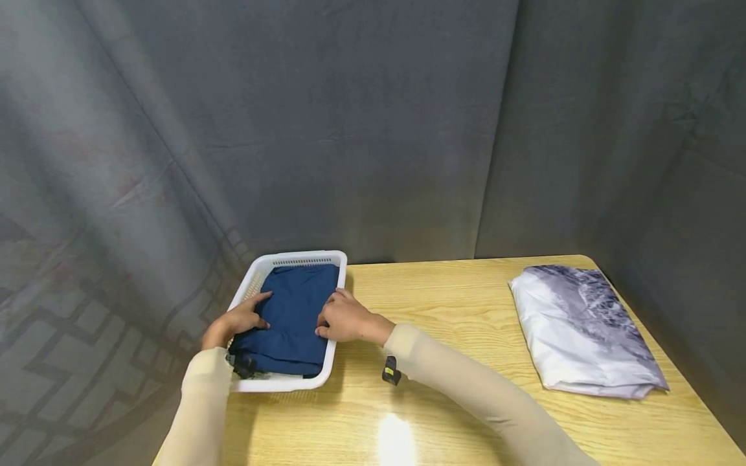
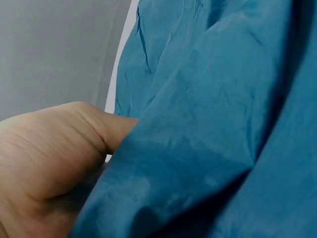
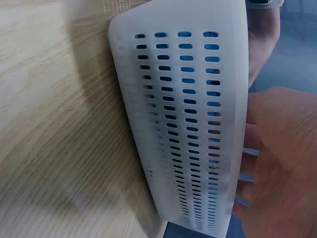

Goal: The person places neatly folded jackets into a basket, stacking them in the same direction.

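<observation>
The left hand (image 1: 240, 318) lies spread on the left side of a folded navy cloth (image 1: 291, 317), thumb and finger well apart; in the left wrist view the thumb's tip disappears behind a loose fold. The right hand (image 1: 348, 317) bends over the right rim of a white plastic basket (image 1: 280, 385), its fingers inside the slotted wall. Its fingertips are mostly hidden, so I cannot tell whether they pinch the cloth or only press beside it.

The cloth lies inside the basket and fills most of it, with soft creases toward its near side. The step in hand looks like settling it flat. To do that well, the left hand would best keep light, flat pressure while the right slides along the wall, easing the edge down rather than pushing it into a bunch. Freeing the left thumb gently from the fold should avoid lifting a layer. Pressing down, not outward, should keep the light basket from sliding.

The basket stands at the far left corner of the wood-grain worktop (image 1: 431, 291). Well apart, near the far right corner and along the right edge, lies a folded white-and-grey cloth (image 1: 583, 336). Grey curtains (image 1: 361, 129) hang beyond the far edge.
</observation>
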The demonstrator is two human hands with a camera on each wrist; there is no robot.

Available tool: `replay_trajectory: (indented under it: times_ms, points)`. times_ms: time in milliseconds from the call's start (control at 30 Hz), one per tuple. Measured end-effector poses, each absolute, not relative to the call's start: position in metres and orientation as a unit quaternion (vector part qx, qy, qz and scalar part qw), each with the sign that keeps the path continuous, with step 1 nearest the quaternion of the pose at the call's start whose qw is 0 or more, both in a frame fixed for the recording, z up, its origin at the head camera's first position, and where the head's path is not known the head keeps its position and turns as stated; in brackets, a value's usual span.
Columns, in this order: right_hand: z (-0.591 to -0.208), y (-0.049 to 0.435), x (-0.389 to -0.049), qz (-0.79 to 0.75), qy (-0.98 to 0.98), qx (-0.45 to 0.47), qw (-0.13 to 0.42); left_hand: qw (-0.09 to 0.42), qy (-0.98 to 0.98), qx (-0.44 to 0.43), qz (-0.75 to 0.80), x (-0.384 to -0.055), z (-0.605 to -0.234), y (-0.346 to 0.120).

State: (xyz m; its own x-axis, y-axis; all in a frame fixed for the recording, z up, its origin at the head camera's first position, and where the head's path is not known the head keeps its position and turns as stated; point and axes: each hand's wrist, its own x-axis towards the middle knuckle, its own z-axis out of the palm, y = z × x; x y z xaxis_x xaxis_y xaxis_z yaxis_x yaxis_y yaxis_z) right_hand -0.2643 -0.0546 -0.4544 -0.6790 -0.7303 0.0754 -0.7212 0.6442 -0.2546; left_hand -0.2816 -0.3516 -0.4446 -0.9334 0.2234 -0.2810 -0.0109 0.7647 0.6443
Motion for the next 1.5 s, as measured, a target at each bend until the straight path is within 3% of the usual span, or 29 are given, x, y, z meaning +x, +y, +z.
replay_trajectory:
  times_ms: [333,633,767,1067,1500]
  points:
    - [-0.456,-0.051,-0.264,-0.152,0.902,-0.403,0.015,0.149,0.927,0.055,0.340,-0.282,-0.448,-0.347]
    - [-0.452,-0.042,-0.267,-0.190,0.885,-0.424,-0.038,0.055,0.940,0.044,0.334,-0.285,-0.437,-0.331]
    - [-0.450,-0.034,-0.268,-0.239,0.881,-0.406,-0.035,0.017,0.933,0.018,0.360,-0.286,-0.431,-0.320]
    - [-0.443,-0.005,-0.276,-0.324,0.870,-0.368,-0.050,0.004,0.868,0.030,0.495,-0.284,-0.415,-0.279]
    - [-0.432,0.057,-0.281,-0.367,0.875,-0.310,-0.053,-0.021,0.861,0.062,0.505,-0.282,-0.406,-0.228]
